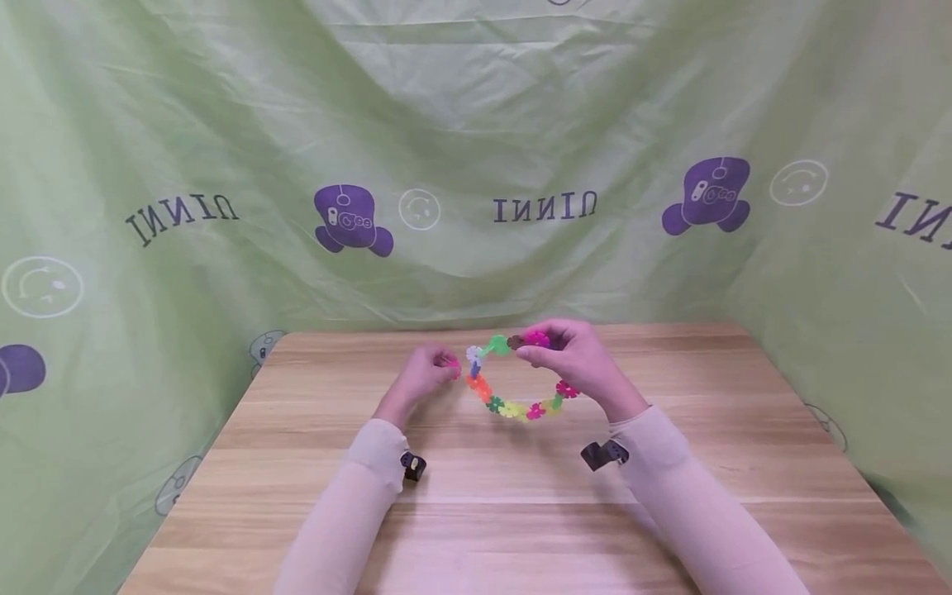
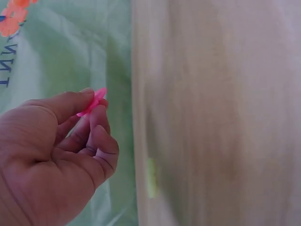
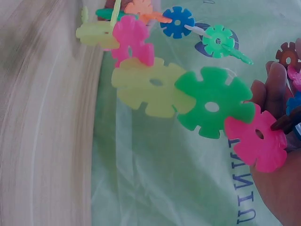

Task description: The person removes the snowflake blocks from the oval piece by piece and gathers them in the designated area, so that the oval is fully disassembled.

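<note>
Head view shows our right hand [image 1: 576, 357] pinching the top of a chain of snowflake discs [image 1: 513, 405] that hangs in a loop above the wooden surface [image 1: 476, 512], while our left hand [image 1: 426, 376] pinches a single pink disc [image 2: 94, 101] beside its free end. We judge the slot joints weak: a skewed push could pop discs apart, or the small piece could slip.
</note>
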